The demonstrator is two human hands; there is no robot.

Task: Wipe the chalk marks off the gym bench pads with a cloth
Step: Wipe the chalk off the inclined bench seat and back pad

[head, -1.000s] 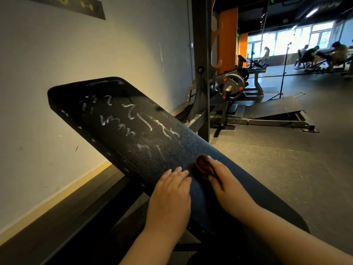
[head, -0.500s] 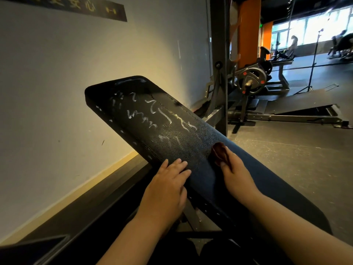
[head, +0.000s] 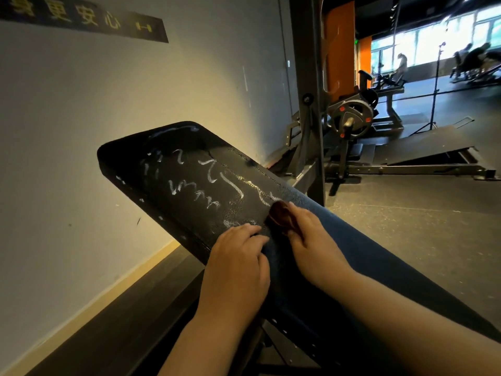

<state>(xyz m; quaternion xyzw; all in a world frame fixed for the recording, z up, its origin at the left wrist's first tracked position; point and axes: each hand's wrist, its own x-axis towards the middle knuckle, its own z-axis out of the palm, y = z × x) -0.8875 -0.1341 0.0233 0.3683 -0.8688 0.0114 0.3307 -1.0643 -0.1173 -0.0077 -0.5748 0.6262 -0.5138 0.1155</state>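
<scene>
A black inclined bench pad rises from lower right to upper left. White chalk marks cover its upper half. My right hand grips a small dark reddish-brown cloth and presses it on the pad at the lower end of the marks. My left hand rests on the pad just left of the cloth, its fingertips bent and touching a smeared chalk patch. The lower half of the pad behind my hands looks dark and free of chalk.
A pale wall runs close along the left of the bench. A steel upright post stands behind the pad. Beyond it are a plate-loaded machine, a sloped platform and a tripod stand. People sit far back by the windows.
Both hands have slid up the pad toward the chalk marks. The cloth has reached the lowest marks, and my left fingertips now lie on a chalk smear.
</scene>
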